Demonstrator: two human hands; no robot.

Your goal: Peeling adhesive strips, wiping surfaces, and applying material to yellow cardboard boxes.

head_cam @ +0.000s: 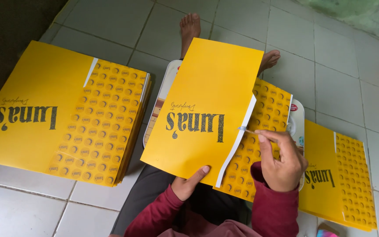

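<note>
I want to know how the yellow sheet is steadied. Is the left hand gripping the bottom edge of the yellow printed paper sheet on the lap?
Yes: the left hand pinches the bottom edge of the yellow printed paper sheet, thumb on top.

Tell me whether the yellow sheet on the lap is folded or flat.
Folded: the yellow sheet has its plain flap turned over the dotted half, white edge strip showing.
</note>
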